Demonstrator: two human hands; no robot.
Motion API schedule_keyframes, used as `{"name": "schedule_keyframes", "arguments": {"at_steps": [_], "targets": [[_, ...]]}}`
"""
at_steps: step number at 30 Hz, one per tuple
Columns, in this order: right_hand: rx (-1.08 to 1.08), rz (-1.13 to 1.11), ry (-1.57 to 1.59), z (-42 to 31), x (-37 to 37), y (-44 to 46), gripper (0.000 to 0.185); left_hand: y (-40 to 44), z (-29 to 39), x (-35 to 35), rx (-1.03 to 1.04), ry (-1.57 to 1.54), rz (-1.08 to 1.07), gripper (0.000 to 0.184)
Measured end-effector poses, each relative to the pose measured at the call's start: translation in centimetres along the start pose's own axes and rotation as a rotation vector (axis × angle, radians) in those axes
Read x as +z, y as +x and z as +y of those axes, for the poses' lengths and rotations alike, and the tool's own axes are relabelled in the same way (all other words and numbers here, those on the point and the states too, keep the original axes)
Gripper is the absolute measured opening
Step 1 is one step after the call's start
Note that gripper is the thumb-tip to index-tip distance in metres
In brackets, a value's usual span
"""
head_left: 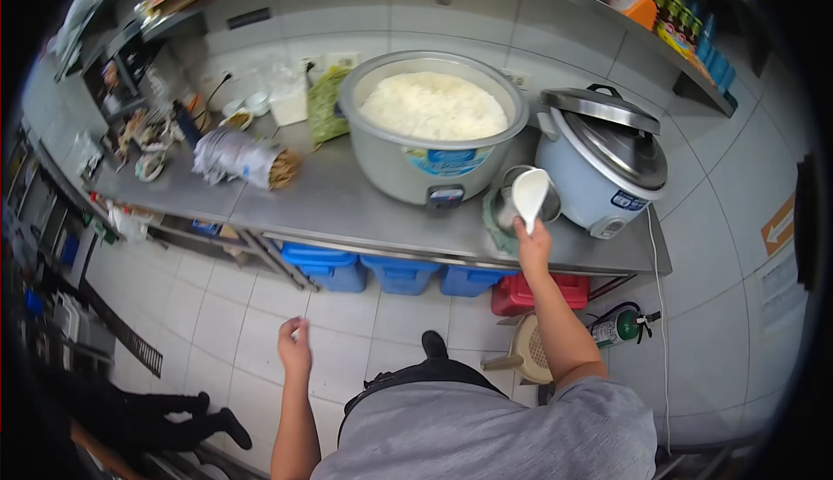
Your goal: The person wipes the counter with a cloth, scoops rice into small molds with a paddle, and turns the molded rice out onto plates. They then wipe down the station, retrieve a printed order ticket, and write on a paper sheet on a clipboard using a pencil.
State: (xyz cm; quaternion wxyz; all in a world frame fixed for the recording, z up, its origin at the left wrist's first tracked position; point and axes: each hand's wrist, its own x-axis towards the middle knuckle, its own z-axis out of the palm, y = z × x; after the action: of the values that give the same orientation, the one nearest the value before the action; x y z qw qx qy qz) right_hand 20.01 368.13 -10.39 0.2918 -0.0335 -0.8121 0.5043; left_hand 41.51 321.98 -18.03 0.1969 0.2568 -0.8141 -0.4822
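My right hand (pixel 534 241) is closed on the handle of a white rice scoop (pixel 530 192), held over a metal container (pixel 553 207) at the counter's front edge. Just left of it stands a large open rice cooker (pixel 382 163) full of white rice (pixel 434 107). A second, pale blue cooker (pixel 590 163) is to the right, with metal lids (pixel 607 133) on top. Away from the counter, my left hand (pixel 296 341) hangs over the floor, fingers curled. Whether it holds anything is too small to tell.
The steel counter (pixel 321 198) carries a wrapped bundle (pixel 239 159) and a green bag (pixel 325 107). Beneath are blue bins (pixel 334 272), a red box (pixel 555 293), a stool (pixel 529 350) and a green extinguisher (pixel 618 328). Another person's dark-clad legs (pixel 173 415) show at lower left.
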Motion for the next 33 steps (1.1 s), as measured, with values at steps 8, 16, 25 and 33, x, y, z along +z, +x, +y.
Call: {"name": "schedule_keyframes", "arguments": {"at_steps": [8, 16, 25, 33], "targets": [[0.334, 0.055, 0.225, 3.6, -6.2, 8.3, 0.023, 3.2, 32.0, 33.7, 0.977, 0.016, -0.889, 0.019], [0.446, 0.008, 0.35, 5.3, -9.1, 7.4, 0.02, 6.7, 33.8, 55.0, 0.783, 0.823, -1.016, 0.026], [0.472, 0.169, 0.413, 5.9, -12.1, 7.5, 0.016, 6.2, 36.5, 51.5, 0.846, 0.498, -1.08, 0.041], [0.458, 0.096, 0.389, 6.1, -11.1, 7.9, 0.016, 5.0, 41.9, 44.6, 1.205, 0.314, -0.942, 0.063]]}}
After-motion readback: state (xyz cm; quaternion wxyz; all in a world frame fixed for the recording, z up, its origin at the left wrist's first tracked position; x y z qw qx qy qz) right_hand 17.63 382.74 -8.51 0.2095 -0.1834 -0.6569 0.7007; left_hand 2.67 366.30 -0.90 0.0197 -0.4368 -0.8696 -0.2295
